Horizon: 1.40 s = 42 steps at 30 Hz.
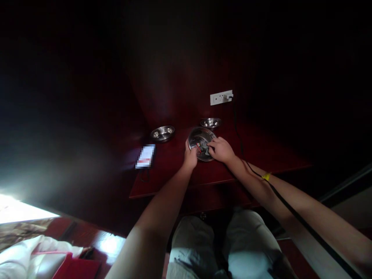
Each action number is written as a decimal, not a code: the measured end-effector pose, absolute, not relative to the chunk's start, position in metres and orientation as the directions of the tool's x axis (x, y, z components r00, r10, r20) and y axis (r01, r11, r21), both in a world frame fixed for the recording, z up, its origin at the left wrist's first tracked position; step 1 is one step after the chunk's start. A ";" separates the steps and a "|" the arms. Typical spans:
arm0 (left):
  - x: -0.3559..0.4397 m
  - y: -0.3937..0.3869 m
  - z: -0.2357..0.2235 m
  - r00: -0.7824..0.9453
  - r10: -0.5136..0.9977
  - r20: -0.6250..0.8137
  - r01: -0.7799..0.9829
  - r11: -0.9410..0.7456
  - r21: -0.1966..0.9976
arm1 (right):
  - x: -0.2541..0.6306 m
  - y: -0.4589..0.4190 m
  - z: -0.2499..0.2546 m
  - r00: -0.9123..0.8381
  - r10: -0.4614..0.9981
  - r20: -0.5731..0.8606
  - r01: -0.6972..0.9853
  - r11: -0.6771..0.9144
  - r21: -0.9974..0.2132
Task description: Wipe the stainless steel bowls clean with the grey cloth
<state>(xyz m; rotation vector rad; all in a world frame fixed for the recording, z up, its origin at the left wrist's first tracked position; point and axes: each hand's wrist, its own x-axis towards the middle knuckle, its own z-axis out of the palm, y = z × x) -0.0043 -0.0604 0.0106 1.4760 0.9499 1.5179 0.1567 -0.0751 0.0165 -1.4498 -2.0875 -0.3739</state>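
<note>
A shiny metal bowl [194, 135] is tilted toward me over the dark red desk. My left hand [190, 155] grips its left side, thumb over the rim. Inside the bowl lie several small pieces, among them a red one [199, 146] and a grey one [205, 148]; their kind is too small to make out. At the bowl's right side, my right hand [221, 149] has its thumb and fingers pinched together over the grey piece. Whether it holds that piece, I cannot tell.
Two more metal bowls stand behind, one at left [162, 133] and one at right [210, 123]. A lit phone [145, 156] lies on the desk's [168, 174] left part. A charger is plugged into the wall socket [217, 98], and a black cable [279, 195] crosses my right forearm.
</note>
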 end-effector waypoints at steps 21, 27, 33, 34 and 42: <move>-0.005 -0.053 0.014 0.007 0.937 0.349 -0.086 -0.347 0.934 | 0.121 -0.114 0.050 0.086 0.962 0.261 0.947 0.002 -0.320; -0.005 -0.049 0.008 -0.064 0.983 0.173 -0.206 -0.182 0.961 | 0.092 -0.091 0.071 0.001 0.996 0.095 0.952 0.028 -0.305; -0.007 -0.045 0.002 -0.105 0.992 0.072 -0.335 -0.103 0.937 | 0.080 -0.037 0.099 -0.384 0.922 0.057 0.906 0.388 -0.170; -0.007 -0.044 0.001 -0.110 0.991 0.073 -0.339 -0.106 0.935 | 0.080 -0.030 0.101 -0.412 0.909 0.064 0.897 0.417 -0.144; -0.004 -0.036 -0.003 -0.118 0.986 0.121 -0.345 -0.155 0.926 | 0.109 -0.006 0.091 -0.392 0.902 0.183 0.919 0.393 0.033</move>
